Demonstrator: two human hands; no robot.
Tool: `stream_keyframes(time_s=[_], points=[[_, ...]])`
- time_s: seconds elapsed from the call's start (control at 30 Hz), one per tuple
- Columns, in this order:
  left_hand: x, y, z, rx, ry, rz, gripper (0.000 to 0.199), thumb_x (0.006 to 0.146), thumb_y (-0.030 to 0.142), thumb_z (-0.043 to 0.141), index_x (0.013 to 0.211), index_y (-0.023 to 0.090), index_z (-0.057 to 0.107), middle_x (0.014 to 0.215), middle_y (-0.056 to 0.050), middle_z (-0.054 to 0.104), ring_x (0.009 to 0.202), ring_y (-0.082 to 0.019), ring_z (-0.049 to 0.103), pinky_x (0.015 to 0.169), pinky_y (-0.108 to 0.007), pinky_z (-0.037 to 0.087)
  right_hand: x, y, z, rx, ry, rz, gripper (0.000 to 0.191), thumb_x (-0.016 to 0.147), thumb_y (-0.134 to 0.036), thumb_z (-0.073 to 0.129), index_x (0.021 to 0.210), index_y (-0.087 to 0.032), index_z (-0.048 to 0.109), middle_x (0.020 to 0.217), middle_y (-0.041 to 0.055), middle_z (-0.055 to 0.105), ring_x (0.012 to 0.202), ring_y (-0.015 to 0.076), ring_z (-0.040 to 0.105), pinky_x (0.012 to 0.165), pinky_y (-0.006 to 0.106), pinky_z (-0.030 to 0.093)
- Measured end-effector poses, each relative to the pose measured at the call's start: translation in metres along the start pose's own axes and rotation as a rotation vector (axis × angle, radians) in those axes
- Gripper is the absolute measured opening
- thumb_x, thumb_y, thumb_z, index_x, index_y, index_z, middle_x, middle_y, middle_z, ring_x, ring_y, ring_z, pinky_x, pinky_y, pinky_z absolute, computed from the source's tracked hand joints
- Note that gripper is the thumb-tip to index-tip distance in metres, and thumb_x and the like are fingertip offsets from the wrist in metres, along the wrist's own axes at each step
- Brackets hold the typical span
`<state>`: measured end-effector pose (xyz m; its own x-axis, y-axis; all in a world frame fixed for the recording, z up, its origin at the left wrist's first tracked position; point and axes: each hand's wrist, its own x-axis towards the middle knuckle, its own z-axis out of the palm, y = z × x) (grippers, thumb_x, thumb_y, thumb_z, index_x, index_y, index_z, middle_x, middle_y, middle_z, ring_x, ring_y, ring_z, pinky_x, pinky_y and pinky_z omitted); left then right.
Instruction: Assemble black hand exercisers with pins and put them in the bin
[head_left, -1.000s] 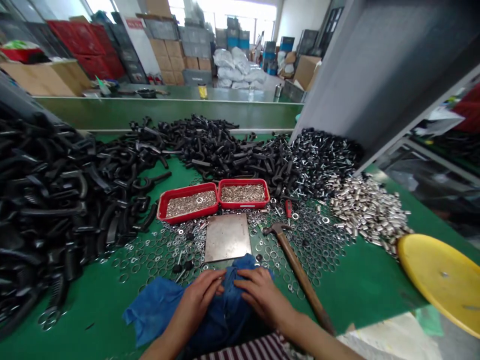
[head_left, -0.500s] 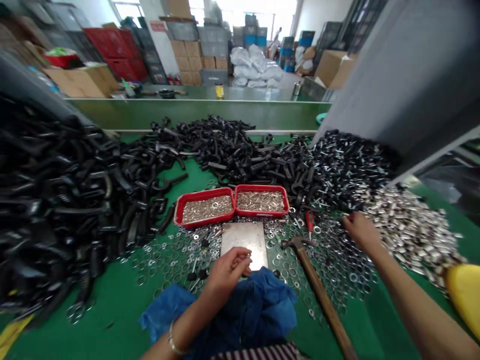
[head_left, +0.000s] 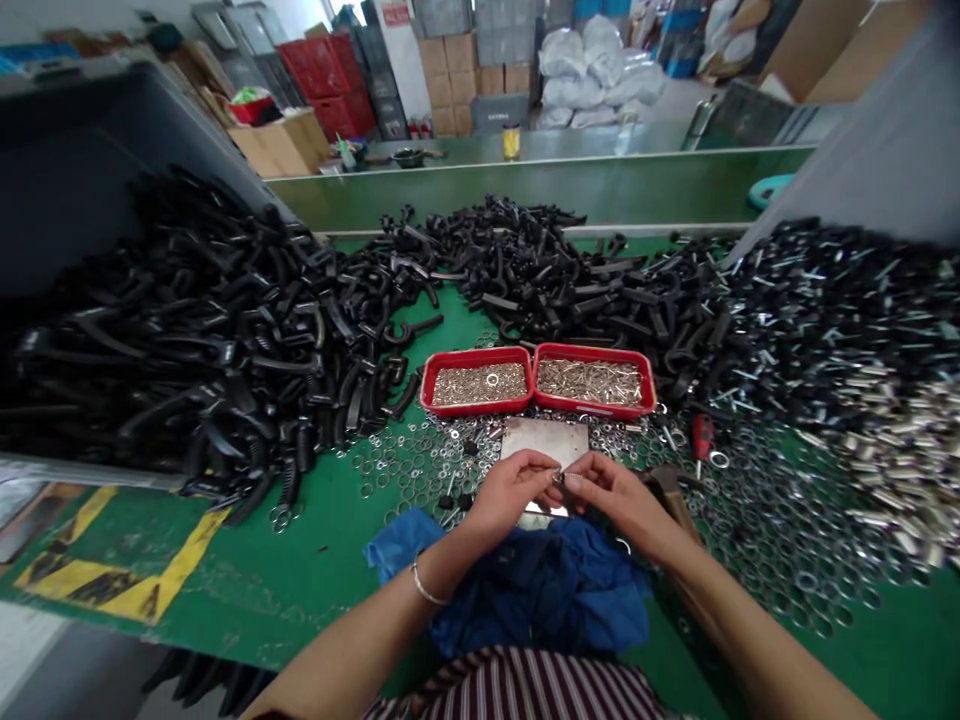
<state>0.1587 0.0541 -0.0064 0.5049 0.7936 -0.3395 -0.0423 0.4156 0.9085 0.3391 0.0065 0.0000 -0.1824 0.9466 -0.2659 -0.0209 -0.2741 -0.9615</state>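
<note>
From the head camera I have the left hand (head_left: 514,490) and the right hand (head_left: 611,500) brought together in front of the chest, fingertips meeting over the near edge of a steel plate (head_left: 544,440). Between them I can make out a small metal part (head_left: 559,478), bright and tiny at this range, and I can't tell whether it's a washer, a pin or a short bolt. It sits midway between the hands, so neither is clearly nearer, and I can't read its long axis because the fingers cover most of it. Both hands look closed in a fine pinch on it, not released or clenched into fists. A blue cloth (head_left: 540,600) lies bunched just below the wrists. Ahead, two red trays (head_left: 477,353) of small metal parts sit beyond the plate, and loose steel washers (head_left: 405,470) are scattered across the green surface (head_left: 315,565). A hammer head (head_left: 667,490) lies just beyond the right hand, and a mass of black curved handles (head_left: 225,350) is heaped to the left.
</note>
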Motion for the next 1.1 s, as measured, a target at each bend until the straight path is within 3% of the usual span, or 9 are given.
stream_keyframes(time_s=[0.17,0.33,0.47,0.57,0.63,0.73,0.8,0.93,1.1], points=[[-0.014,-0.006,-0.013,-0.051,-0.058,0.005,0.043,0.075,0.046,0.077,0.098,0.012,0.065,0.070,-0.005,0.070,0.063,-0.016,0.069,0.066,-0.030,0.057,0.000,-0.002,0.007,0.214,-0.068,0.141,0.033,0.080,-0.052,0.072,0.086,-0.020,0.066,0.075,0.0007,0.063,0.066,0.0142,0.057,0.065,0.028,0.048],[-0.024,-0.014,-0.021,0.088,-0.126,0.120,0.035,0.084,0.044,0.069,0.101,0.013,0.069,0.075,-0.006,0.070,0.066,-0.017,0.069,0.068,-0.033,0.058,-0.006,-0.001,0.016,0.338,-0.164,0.293,0.031,0.083,-0.052,0.067,0.090,-0.022,0.071,0.092,0.0087,0.069,0.087,0.0238,0.068,0.082,0.038,0.056],[-0.033,-0.012,-0.022,0.673,-0.058,0.524,0.025,0.097,0.030,0.051,0.111,0.020,0.069,0.105,-0.012,0.071,0.103,-0.024,0.067,0.096,-0.040,0.052,0.002,0.004,0.020,0.198,0.101,0.190,0.031,0.077,-0.047,0.076,0.096,-0.024,0.067,0.094,0.0066,0.071,0.084,0.0236,0.069,0.080,0.038,0.058],[-0.038,0.001,-0.034,0.941,-0.034,0.630,0.031,0.100,0.030,0.043,0.122,0.020,0.063,0.113,-0.014,0.069,0.112,-0.022,0.062,0.100,-0.035,0.049,0.008,0.000,0.024,-0.040,0.259,-0.008,0.037,0.075,-0.047,0.077,0.102,-0.025,0.064,0.097,0.0065,0.071,0.086,0.0242,0.069,0.077,0.036,0.059],[-0.040,0.019,-0.060,1.117,0.111,0.579,0.032,0.100,0.034,0.045,0.123,0.019,0.062,0.115,-0.014,0.068,0.111,-0.022,0.062,0.098,-0.033,0.050,0.007,-0.005,0.024,-0.160,0.259,-0.097,0.038,0.077,-0.049,0.075,0.105,-0.026,0.063,0.102,0.0077,0.071,0.089,0.0254,0.069,0.076,0.035,0.059],[-0.040,0.053,-0.128,1.341,0.480,0.483,0.037,0.101,0.020,0.034,0.128,0.014,0.059,0.131,-0.018,0.060,0.124,-0.025,0.054,0.108,-0.042,0.042,0.003,-0.011,0.020,-0.280,0.245,-0.137,0.041,0.078,-0.053,0.072,0.108,-0.027,0.063,0.108,0.0089,0.071,0.094,0.0274,0.069,0.079,0.037,0.059],[-0.042,0.071,-0.179,1.388,0.527,0.448,0.041,0.095,0.006,0.032,0.121,0.011,0.063,0.133,-0.019,0.058,0.128,-0.029,0.051,0.110,-0.051,0.036,0.000,-0.011,0.017,-0.284,0.257,-0.119,0.042,0.077,-0.054,0.072,0.108,-0.026,0.063,0.108,0.0093,0.072,0.095,0.0280,0.070,0.079,0.038,0.059],[-0.039,0.084,-0.255,1.767,0.204,0.358,0.043,0.090,0.001,0.039,0.122,0.016,0.065,0.141,-0.014,0.055,0.130,-0.028,0.050,0.107,-0.049,0.037,0.000,0.000,0.021,-0.069,0.239,-0.010,0.042,0.078,-0.052,0.075,0.106,-0.024,0.061,0.103,0.0087,0.072,0.088,0.0246,0.072,0.079,0.038,0.059],[-0.019,0.100,-0.284,1.806,-0.064,0.444,0.024,0.090,0.020,0.059,0.112,0.022,0.069,0.124,-0.010,0.066,0.121,-0.025,0.056,0.106,-0.046,0.038,0.008,0.014,0.033,0.130,0.312,0.001,0.039,0.078,-0.044,0.078,0.105,-0.022,0.060,0.096,0.0046,0.072,0.083,0.0183,0.071,0.082,0.034,0.057]])
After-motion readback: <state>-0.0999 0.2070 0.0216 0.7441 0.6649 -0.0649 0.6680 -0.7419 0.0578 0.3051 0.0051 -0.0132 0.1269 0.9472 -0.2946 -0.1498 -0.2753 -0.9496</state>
